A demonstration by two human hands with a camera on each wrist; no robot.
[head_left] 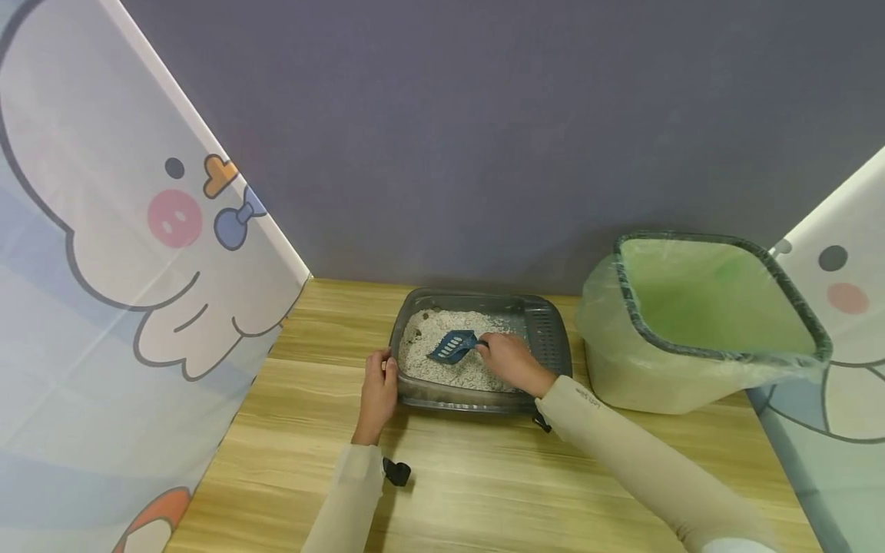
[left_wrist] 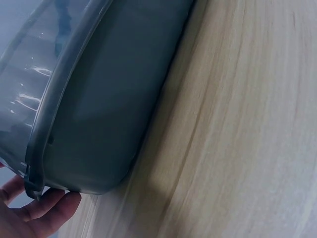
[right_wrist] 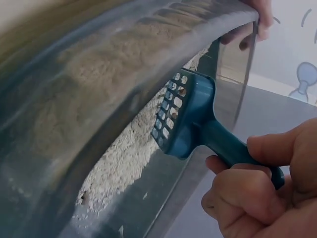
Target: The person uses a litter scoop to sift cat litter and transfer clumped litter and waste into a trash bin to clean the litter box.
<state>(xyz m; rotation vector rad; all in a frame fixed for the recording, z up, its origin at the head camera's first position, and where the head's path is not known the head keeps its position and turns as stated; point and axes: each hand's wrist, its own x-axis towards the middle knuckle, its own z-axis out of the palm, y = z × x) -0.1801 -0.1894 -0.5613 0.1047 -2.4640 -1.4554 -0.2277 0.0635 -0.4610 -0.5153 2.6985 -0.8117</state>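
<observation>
A dark grey litter box (head_left: 549, 334) with a clear raised rim sits on the wooden table, pale litter (head_left: 422, 357) spread over much of its floor. Several darker clumps show in the litter near the box's left end. My right hand (head_left: 510, 361) grips the handle of a blue slotted litter scoop (right_wrist: 190, 116). The scoop's head is over the litter, and a few bits sit at its slots in the right wrist view. At the box's left side, my left hand (head_left: 378, 388) holds the rim near the front corner, fingers (left_wrist: 59, 213) curled against its outer side.
Right of the box stands a large pale bin (head_left: 650, 376) with a dark rim, lined with a clear plastic bag. A dark grey wall (head_left: 449, 153) rises behind the wooden table (head_left: 477, 476). Cartoon-printed panels (head_left: 104, 230) flank both sides.
</observation>
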